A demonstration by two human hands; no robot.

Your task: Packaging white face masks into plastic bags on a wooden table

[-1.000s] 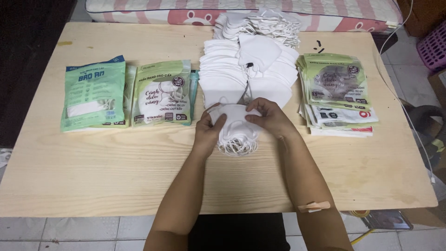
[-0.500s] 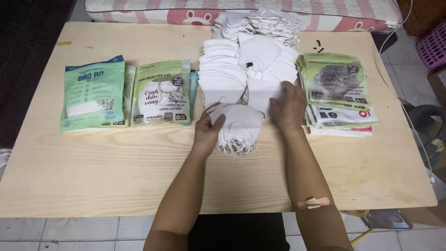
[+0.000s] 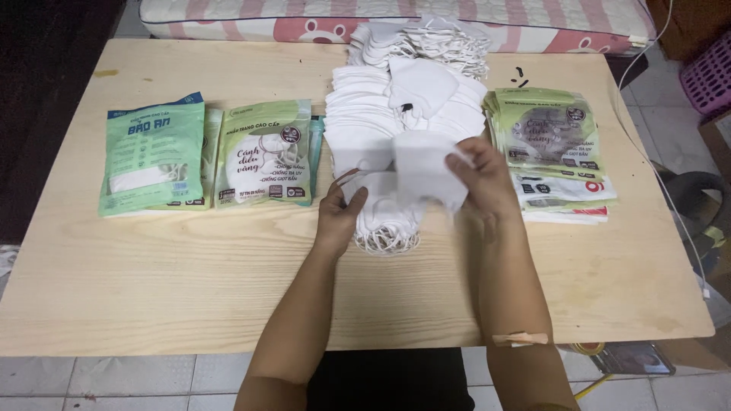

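At the far left of the pale wooden table (image 3: 152,266) lies a green-and-white printed mask pouch (image 3: 152,156), flat, with a second pale green pouch (image 3: 264,152) just beside it. Neither is touched.

The left hand (image 3: 340,215) presses down on a small stack of folded white fabric face masks (image 3: 384,224), whose ear loops spill toward the table's near edge. The right hand (image 3: 487,179) pinches a single folded white mask (image 3: 422,171), raised just above that stack, in front of the large heap of white masks (image 3: 403,99).

Risks, as judged: the loose loops may snag on fingers or on each other, dragging the stack askew; the pinch may lift two masks together; the heap behind could slump forward.

Orientation: the held mask's long axis runs roughly left to right, slightly tilted; which end is its nose edge cannot be told.

At right, a pile of green-and-grey pouches (image 3: 552,144) lies untouched.
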